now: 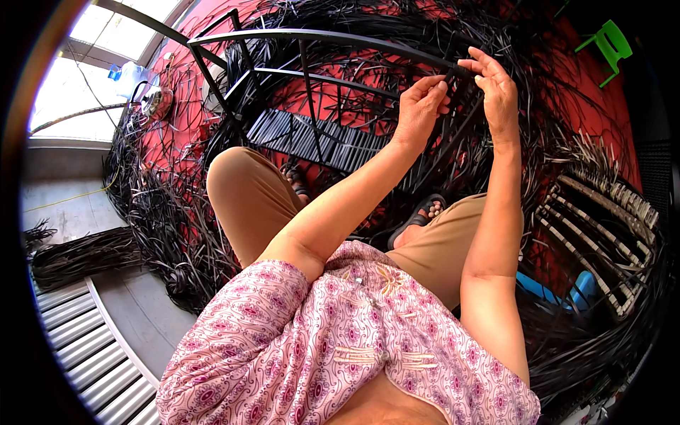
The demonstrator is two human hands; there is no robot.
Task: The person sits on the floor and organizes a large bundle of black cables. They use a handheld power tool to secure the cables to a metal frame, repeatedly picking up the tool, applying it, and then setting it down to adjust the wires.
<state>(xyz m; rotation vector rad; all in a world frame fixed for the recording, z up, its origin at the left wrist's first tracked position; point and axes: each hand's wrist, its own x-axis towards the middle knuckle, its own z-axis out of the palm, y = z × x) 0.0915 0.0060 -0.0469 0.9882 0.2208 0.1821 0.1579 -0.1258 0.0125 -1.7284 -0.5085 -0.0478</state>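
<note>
A black metal frame (319,35) with a curved top bar and upright legs stands in front of me. Close to the right end of that bar, the thumb and forefinger of my left hand (419,113) are pinched together. Whatever is between them is too small and dark to make out. Just to the right, my right hand (498,95) is raised with its fingers apart, their tips beside the bar's dark end. Low in the frame, a panel of black slats (319,138) lies beyond my knees.
Tangled black strips (177,234) cover much of the red floor (180,113). A bound bundle of strips (85,256) lies at left above a slatted metal piece (99,354). At right are a strip-wrapped frame (602,234), a blue stool (582,289) and a green chair (610,47).
</note>
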